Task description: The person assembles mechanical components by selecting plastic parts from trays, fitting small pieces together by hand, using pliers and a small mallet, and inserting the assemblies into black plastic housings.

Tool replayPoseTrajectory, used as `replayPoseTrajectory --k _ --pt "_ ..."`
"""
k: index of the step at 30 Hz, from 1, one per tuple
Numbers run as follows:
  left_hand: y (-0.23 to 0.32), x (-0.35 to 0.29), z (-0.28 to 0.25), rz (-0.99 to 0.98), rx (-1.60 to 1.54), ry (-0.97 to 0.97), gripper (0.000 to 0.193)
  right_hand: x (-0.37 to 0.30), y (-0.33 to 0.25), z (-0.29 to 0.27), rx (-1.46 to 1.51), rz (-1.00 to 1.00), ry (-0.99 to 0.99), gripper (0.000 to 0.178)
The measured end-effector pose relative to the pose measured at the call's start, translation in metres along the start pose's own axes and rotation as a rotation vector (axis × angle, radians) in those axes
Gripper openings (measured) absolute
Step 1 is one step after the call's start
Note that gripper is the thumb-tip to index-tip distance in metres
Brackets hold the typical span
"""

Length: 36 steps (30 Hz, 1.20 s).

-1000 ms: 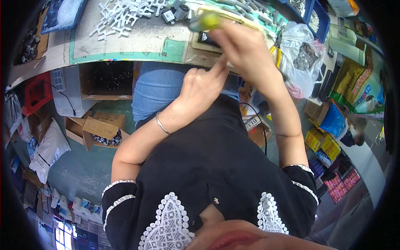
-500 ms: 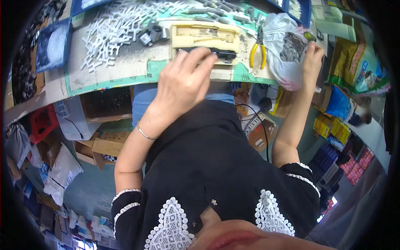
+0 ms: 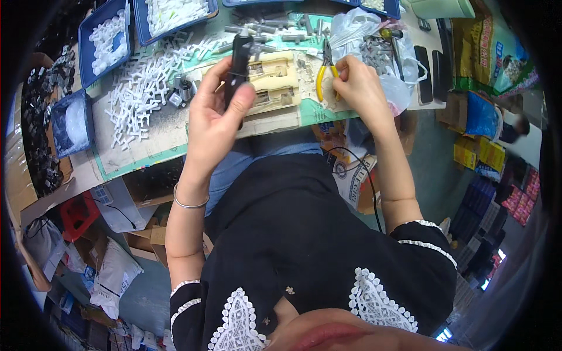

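Observation:
My left hand [image 3: 213, 117] is closed around a long black plastic casing [image 3: 237, 67], raised upright above the bench, with a pale part at its top. Just behind and right of it lies a cream-coloured fixture block [image 3: 278, 79] with cut-out hollows, nothing black seated in it. My right hand [image 3: 362, 88] has its fingers curled at one handle of the yellow-handled pliers [image 3: 320, 82], whose jaws point away from me. Beyond that hand, a screwdriver [image 3: 391, 34] with a yellow and black handle rests by grey parts [image 3: 377, 50] in a clear plastic bag [image 3: 351, 26].
White branched plastic pieces [image 3: 137, 96] are heaped at the left, beside several dark cylindrical parts [image 3: 180, 92]. Blue bins [image 3: 93, 73] of white parts line the back and left. Grey tubes [image 3: 293, 38] lie behind the fixture. Two dark flat slabs [image 3: 422, 76] sit at the right edge.
The black casing has left the fixture and is now lifted in my left hand. My right hand has moved left from the screwdriver handle to the pliers. The whole view has shifted.

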<state>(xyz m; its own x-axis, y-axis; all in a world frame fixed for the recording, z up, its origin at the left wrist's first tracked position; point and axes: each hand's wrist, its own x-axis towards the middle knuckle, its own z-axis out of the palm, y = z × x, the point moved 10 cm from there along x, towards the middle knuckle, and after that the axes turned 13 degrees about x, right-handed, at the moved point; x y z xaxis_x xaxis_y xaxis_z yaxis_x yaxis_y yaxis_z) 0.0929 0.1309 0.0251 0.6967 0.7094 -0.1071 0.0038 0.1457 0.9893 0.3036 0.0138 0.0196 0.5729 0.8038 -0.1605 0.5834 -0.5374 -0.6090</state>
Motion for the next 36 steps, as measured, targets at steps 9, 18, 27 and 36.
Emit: replayPoseTrajectory --k 9,18,27,36 --pt "-0.012 -0.012 0.002 -0.091 -0.110 -0.041 0.034 -0.002 -0.002 -0.006 0.000 0.130 -0.036 0.025" --pt "0.001 -0.020 -0.003 -0.053 0.060 0.080 0.028 -0.028 -0.072 0.025 1.248 -0.070 -0.446 0.014" --pt "0.071 -0.040 -0.004 0.646 0.868 0.379 0.023 -0.065 -0.132 0.044 0.491 -0.454 -0.434 0.028" --pt "0.022 -0.043 -0.006 0.110 0.302 -0.188 0.017 -0.085 -0.137 0.044 0.274 -0.786 -0.375 0.022"
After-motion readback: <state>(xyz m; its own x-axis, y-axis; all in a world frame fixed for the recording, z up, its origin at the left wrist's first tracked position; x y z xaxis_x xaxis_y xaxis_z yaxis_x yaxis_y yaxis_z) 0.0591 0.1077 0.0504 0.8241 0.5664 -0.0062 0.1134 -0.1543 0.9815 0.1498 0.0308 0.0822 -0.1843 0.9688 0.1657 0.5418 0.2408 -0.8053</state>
